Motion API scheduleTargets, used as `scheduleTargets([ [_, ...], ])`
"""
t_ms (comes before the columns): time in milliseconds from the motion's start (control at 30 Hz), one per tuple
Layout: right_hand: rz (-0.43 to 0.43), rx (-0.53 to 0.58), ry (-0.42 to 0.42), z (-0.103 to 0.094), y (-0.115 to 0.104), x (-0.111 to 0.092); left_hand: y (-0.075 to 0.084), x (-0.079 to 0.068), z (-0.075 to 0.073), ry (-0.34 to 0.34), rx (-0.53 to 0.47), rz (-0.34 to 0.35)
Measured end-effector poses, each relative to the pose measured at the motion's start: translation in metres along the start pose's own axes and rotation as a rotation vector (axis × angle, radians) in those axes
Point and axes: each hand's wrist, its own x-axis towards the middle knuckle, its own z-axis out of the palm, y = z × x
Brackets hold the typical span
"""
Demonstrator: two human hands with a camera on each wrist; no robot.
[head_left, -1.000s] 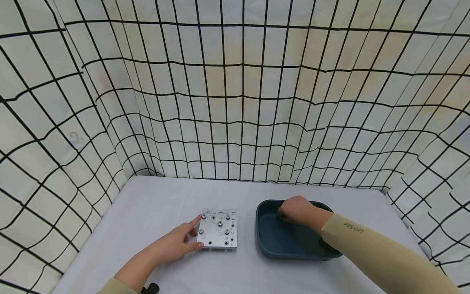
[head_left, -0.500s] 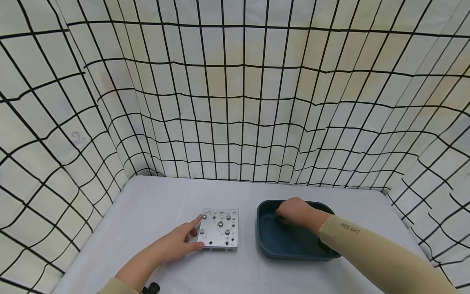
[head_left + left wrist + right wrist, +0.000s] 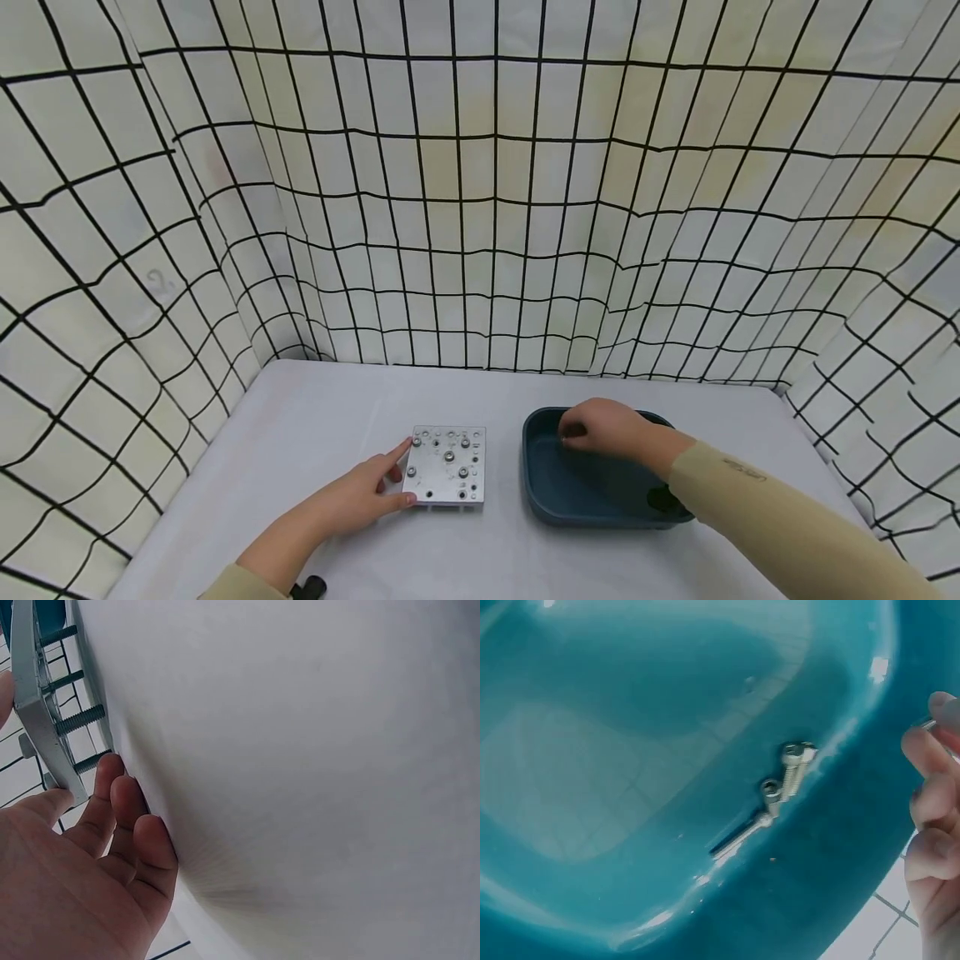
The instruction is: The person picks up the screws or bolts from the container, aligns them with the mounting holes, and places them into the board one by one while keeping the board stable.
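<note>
A square silver metal plate [image 3: 446, 467] with holes and several socket-head screws lies on the white table in the head view. Threaded screw shanks [image 3: 80, 720] stick out beneath it in the left wrist view. My left hand [image 3: 363, 498] touches the plate's left side, index finger at the far corner and thumb at the near one. Inside the dark teal tray [image 3: 531, 475], my right hand [image 3: 603, 427] pinches a small shiny piece, apparently a screw [image 3: 928, 724], mostly hidden by the fingertips. Several loose socket-head screws [image 3: 791, 769] lie along the tray's inner edge.
The white tabletop [image 3: 360, 400] is enclosed by white walls with a black grid [image 3: 480, 225]. A black cylindrical part [image 3: 309, 588] shows beside the left forearm. A dark round shape [image 3: 662, 499] sits by the right sleeve.
My right hand has lifted slightly off the tray's floor, its thumb and index finger now visible together. The left hand and the metal plate stay where they were.
</note>
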Motion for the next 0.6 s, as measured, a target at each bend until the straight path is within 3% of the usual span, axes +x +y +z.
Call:
scheduleTargets([
  [400, 0.042, 0.201, 0.054, -0.013, -0.006, -0.01, -0.002, 0.002, 0.0, 0.005, 0.007, -0.006],
  [600, 0.013, 0.211, 0.082, -0.019, -0.016, -0.007, -0.001, 0.003, 0.0, 0.002, 0.011, -0.01],
])
